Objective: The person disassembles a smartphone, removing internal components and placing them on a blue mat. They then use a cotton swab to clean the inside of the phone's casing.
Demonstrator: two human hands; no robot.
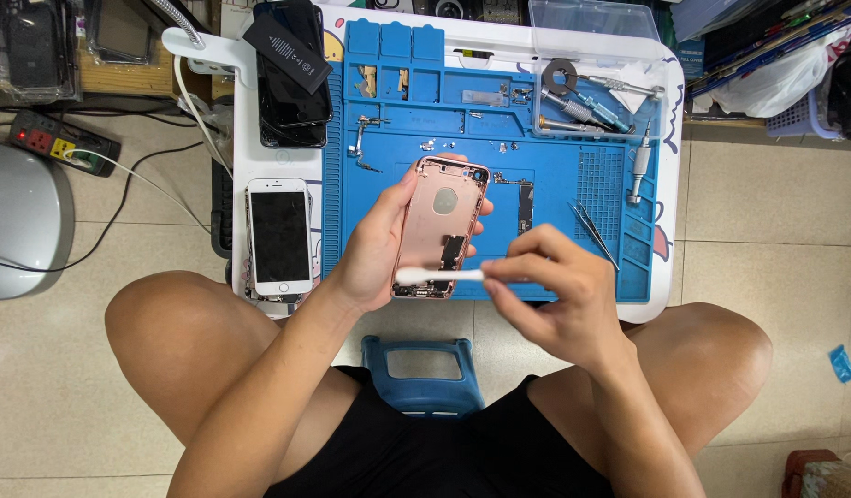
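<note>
My left hand (375,244) grips a rose-gold phone housing (439,217), opened side up, above the blue repair mat (555,184). My right hand (550,295) pinches a thin white stick tool (439,274), whose tip lies across the lower end of the housing. A small circuit board (525,205) rests on the mat just right of the housing.
A white phone (280,237) lies left of the mat, with dark phones and a black battery (287,55) above it. Tweezers (594,231), a screwdriver (638,166) and a clear tray of tools (591,92) sit on the right. A blue stool (424,369) stands between my knees.
</note>
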